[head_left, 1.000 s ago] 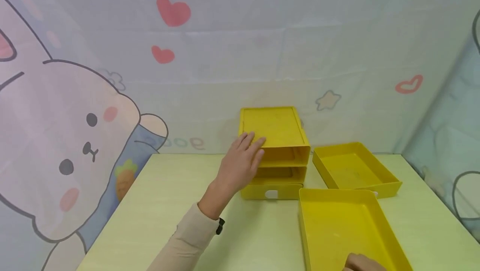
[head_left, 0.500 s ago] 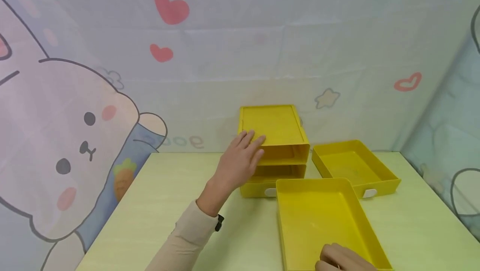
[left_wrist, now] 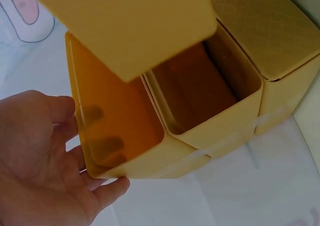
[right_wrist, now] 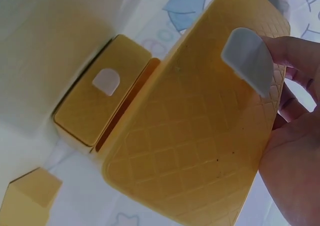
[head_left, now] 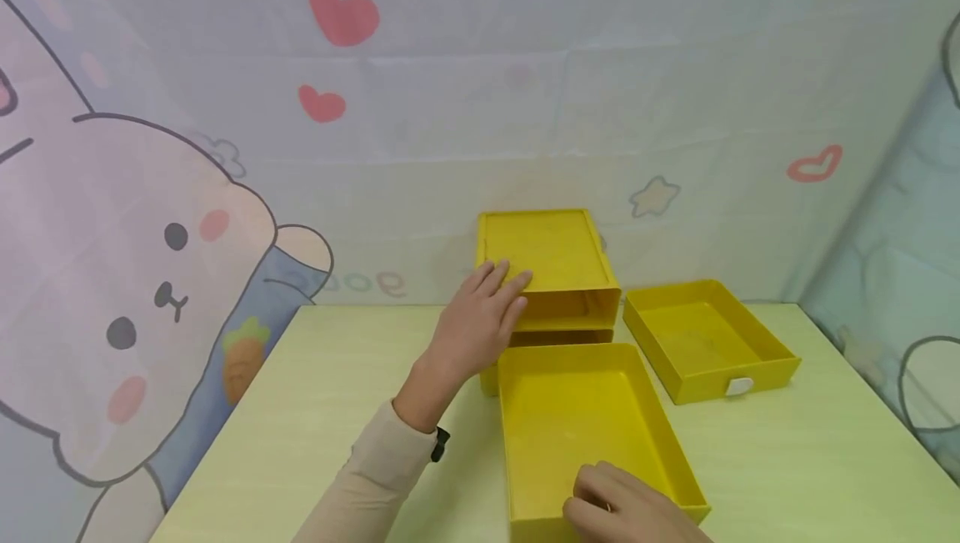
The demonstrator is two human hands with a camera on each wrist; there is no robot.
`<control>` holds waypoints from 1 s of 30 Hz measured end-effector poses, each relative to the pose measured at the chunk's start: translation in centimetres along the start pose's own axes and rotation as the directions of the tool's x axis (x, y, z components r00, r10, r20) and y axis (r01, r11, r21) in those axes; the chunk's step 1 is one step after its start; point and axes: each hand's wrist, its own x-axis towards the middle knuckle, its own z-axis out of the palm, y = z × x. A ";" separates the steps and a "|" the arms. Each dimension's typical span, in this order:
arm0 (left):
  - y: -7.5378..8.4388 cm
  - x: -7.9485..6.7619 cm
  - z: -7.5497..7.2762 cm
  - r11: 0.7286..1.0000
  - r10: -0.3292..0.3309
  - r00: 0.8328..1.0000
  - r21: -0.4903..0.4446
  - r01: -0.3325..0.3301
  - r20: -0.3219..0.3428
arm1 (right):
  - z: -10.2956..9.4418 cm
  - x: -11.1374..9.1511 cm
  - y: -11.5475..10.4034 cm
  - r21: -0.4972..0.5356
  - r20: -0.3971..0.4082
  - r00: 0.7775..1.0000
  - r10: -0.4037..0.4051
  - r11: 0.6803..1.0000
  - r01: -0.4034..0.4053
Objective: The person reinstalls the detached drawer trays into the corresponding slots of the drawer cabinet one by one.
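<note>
A yellow desktop drawer cabinet (head_left: 551, 247) stands against the backdrop, its top and middle slots lacking drawers. My left hand (head_left: 480, 322) rests on its top front left corner, fingers spread over the top panel. In the left wrist view, that hand (left_wrist: 42, 156) lies along the rim of the top slot. My right hand (head_left: 633, 505) grips a yellow drawer (head_left: 570, 422) by its front wall, fingers inside. In the right wrist view its thumb is beside the pale handle (right_wrist: 247, 58). The drawer's back end overlaps the cabinet's lower front; contact there cannot be told.
Another yellow drawer (head_left: 738, 351) with a white pull lies on the table (head_left: 810, 460) to the cabinet's right. The cabinet's bottom drawer (right_wrist: 100, 95) is in place. A printed cloth (head_left: 450, 101) hangs close behind the table.
My right hand has carried the drawer leftward and slightly up, from the right of the cabinet to before its front. My left hand stays on the cabinet.
</note>
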 end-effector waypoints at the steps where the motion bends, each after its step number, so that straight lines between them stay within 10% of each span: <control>1: -0.1 0.0 0.0 1.000 -0.003 1.000 -0.003 0.003 0.003 | 0.1 0.3 0.0 0.014 0.004 1.000 0.000 1.000 0.000; 30: 0.0 -0.1 0.0 1.000 -0.010 1.000 0.030 0.010 -0.002 | 1.3 2.5 1.1 0.136 -0.010 1.000 -0.024 0.990 0.025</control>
